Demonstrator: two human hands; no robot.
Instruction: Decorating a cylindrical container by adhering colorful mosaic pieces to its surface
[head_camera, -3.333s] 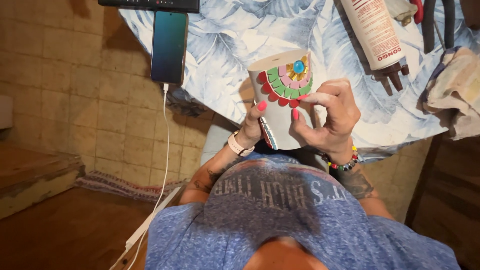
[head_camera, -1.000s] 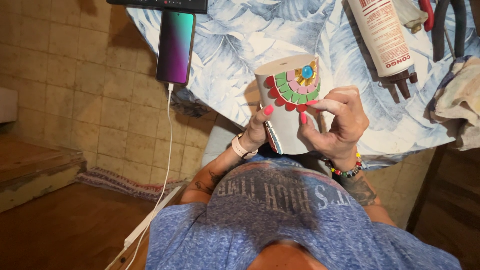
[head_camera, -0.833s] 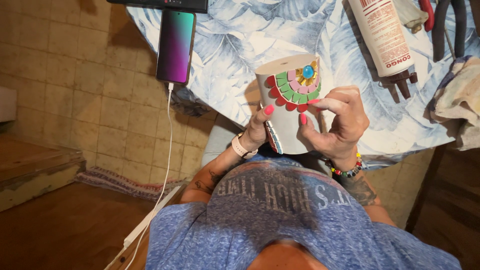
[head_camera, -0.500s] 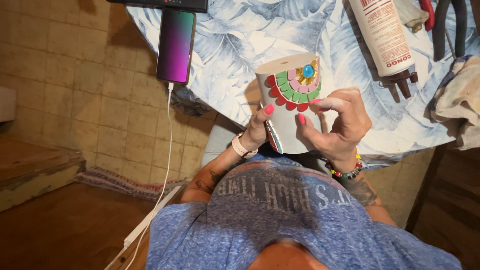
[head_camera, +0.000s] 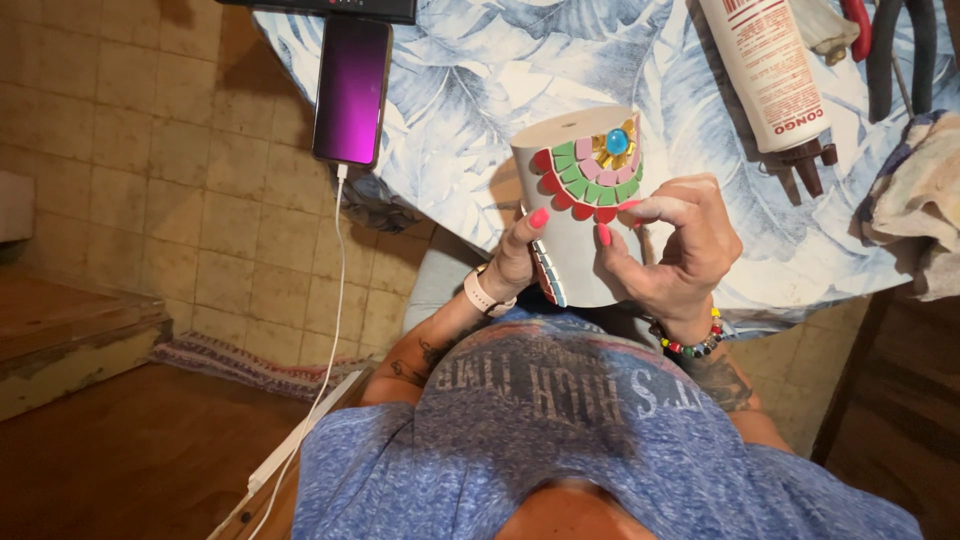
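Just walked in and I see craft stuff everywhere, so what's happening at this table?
A person is holding a pale cylindrical pot with both hands over the table's edge. The left hand steadies its side, and the right hand presses fingertips at the coloured mosaic tiles glued round a blue stone. On the leaf-print tablecloth lie a charging phone, a white adhesive tube and dark-handled pliers.

Head view, steeply downward, close
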